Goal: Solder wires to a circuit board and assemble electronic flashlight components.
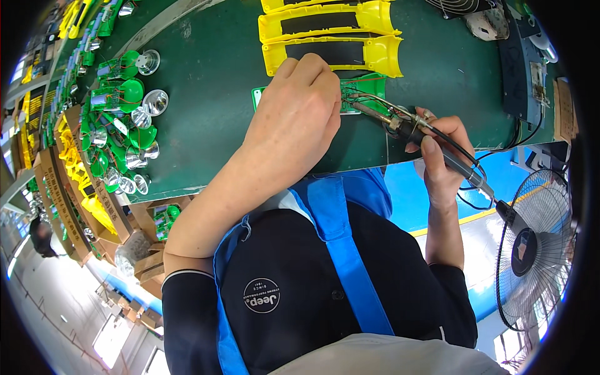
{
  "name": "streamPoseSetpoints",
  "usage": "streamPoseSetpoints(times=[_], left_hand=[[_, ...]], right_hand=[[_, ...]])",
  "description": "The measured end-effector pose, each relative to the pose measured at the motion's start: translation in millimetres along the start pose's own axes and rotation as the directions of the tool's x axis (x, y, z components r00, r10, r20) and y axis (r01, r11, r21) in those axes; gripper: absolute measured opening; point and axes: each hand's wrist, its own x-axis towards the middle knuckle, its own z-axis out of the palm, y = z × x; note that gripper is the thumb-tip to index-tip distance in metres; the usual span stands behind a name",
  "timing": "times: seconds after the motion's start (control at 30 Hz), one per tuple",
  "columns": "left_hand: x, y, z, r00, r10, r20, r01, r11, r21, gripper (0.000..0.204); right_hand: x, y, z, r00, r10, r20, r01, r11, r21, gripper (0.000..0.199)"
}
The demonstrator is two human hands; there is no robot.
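My left hand [297,106] presses down on a small green circuit board [365,87] with thin wires, lying on the green bench top [212,81]. Its fingers cover most of the board. My right hand [440,159] holds a soldering iron [409,128] like a pen; the metal tip reaches the board's right part. The iron's black cable runs off toward the lower right.
Yellow plastic shells with black inserts [331,53] lie just beyond the board. Several green lamp parts with silver reflectors [125,125] crowd the bench's left side. Cardboard boxes [69,206] with yellow pieces stand left. A floor fan [534,250] is at right.
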Motion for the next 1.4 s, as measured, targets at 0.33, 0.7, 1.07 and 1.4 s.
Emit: streamPoseSetpoints(times=[0.33,0.7,1.07,1.4], left_hand=[[0.6,0.7,-1.9,1.000,-0.004,0.009,0.004,1.000,-0.003,0.012],[1.7,1.3,-2.6,0.999,-0.018,0.027,0.018,1.000,0.005,0.012],[-17.0,-5.8,-14.2,0.999,0.049,0.013,-0.048,0.997,-0.059,0.016],[-3.9,8.4,7.0,0.894,0.443,-0.059,-0.447,0.882,-0.149,0.025]], right_hand=[[-1.1,8.8,-6.5,0.990,-0.137,0.038,0.133,0.987,0.095,0.020],[-3.0,-1.4,-13.3,0.978,-0.112,-0.174,0.139,0.978,0.155,0.031],[26.7,-12.0,-10.4,0.959,-0.281,-0.028,0.282,0.958,0.049,0.037],[78.1,7.2,24.3,0.844,-0.513,0.157,0.527,0.848,-0.057,0.031]])
